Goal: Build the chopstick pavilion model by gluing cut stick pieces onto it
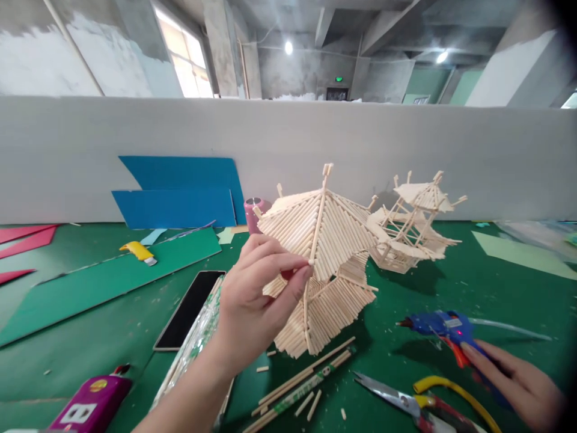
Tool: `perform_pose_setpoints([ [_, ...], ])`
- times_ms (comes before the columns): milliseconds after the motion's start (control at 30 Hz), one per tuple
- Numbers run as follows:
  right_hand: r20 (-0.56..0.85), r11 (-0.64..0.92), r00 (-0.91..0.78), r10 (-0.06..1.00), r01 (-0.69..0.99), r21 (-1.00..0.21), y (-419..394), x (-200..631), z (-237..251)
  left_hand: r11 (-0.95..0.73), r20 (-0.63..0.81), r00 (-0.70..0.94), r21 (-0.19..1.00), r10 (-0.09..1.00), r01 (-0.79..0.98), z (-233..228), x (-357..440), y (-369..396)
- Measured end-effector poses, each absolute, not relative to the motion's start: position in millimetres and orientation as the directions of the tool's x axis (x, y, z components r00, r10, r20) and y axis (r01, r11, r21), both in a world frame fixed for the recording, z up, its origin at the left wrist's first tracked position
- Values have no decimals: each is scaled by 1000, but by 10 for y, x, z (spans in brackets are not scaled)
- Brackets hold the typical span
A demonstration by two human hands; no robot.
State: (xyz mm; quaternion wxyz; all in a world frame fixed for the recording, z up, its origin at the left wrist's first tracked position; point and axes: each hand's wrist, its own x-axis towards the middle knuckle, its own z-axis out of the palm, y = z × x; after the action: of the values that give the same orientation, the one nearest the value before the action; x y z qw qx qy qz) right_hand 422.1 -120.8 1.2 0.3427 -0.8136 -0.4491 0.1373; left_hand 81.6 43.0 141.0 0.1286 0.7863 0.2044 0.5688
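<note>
One glue gun (pixel 439 328): nozzle left, lying flat.

Grey partition (pixel 406 150), concrete ceiling (pixel 342 24), bright window (pixel 184 57)

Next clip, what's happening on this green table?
A person is working on a model roof made of thin wooden sticks. The left hand holds it tilted up above the green table, fingertips pinching a stick at its ridge. The right hand rests on a blue glue gun lying on the table. A second stick model stands behind, and loose sticks and scissors lie in front.
</note>
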Motion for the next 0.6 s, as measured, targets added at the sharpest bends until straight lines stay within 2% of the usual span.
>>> perform_pose_setpoints([
  [100,-96,-474,517,850,676,-564,-1272,4386,-226,-883,842,268,437,469,172,1411,813,429],
  [200,42,-404,455,890,827,-391,-1254,4375,-270,-884,841,271,434,467,175,1408,812,430],
  [267,202,-284,358,912,904,-321,-1193,4158,-156,-885,845,268,431,464,174,1407,816,433],
  [333,263,-116,214,941,932,-342,-1102,3778,11,-883,844,263,435,467,175,1407,821,435],
  [400,261,149,-62,963,933,-329,-1000,3332,130,-879,839,265,442,475,177,1411,823,437],
  [467,202,366,-318,926,887,-282,-906,2950,122,-880,838,271,441,474,175,1415,821,438],
  [533,248,469,-425,870,869,-156,-836,2718,-18,-884,840,276,434,467,173,1418,815,438],
  [600,270,486,-447,853,868,-98,-792,2632,-222,-885,841,278,431,464,174,1419,807,439],
])
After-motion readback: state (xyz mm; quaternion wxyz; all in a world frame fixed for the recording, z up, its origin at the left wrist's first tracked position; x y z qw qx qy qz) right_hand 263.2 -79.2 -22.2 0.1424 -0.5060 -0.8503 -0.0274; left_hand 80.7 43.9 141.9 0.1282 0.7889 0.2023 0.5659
